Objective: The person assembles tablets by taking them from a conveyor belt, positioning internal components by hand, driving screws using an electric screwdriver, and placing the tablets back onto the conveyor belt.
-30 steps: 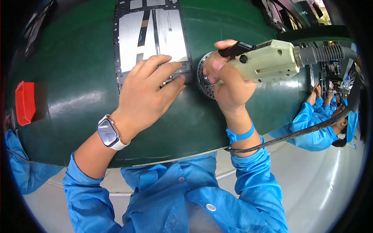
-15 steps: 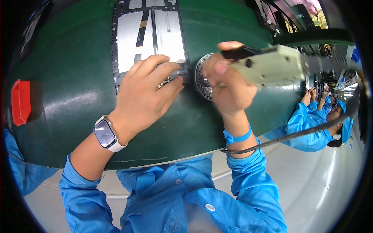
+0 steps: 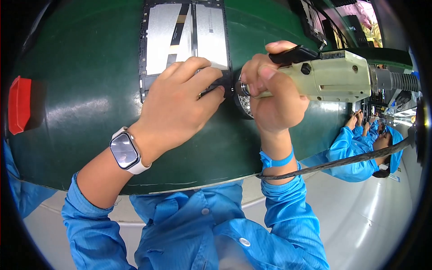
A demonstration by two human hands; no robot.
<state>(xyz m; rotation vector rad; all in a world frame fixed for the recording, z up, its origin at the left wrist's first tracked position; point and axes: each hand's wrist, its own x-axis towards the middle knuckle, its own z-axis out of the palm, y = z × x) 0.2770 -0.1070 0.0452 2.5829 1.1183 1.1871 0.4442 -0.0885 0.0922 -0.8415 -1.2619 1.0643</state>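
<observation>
An opened tablet (image 3: pixel 158 49), silver inside with a black frame and dark ribbon cables, lies on the green table. Over its lower end my left hand (image 3: pixel 180 99) is bent, fingers curled and thumb at the right corner, holding the tablet; something small and shiny glints beneath the fingers. My right hand (image 3: pixel 279 92) is closed round the front of a pale electric screwdriver (image 3: pixel 335 80) with a black lever, held sideways. Its metal nose points at the tablet's lower right edge; whether the bit touches is hard to see. A perforated round metal plate (image 3: pixel 245 106) is partly hidden behind that hand.
A red tray (image 3: pixel 19 105) sits at the far left of the green table (image 3: pixel 85 135). From the screwdriver a grey hose runs right. A dark cord (image 3: pixel 351 158) runs from my blue wrist strap (image 3: pixel 276 159). Co-workers in blue sit at the right; dark racks stand at the back right.
The screwdriver, blurred before, is now sharp, its nose close to the tablet's edge. The tablet and my left hand appear a little farther right, nearer the round plate.
</observation>
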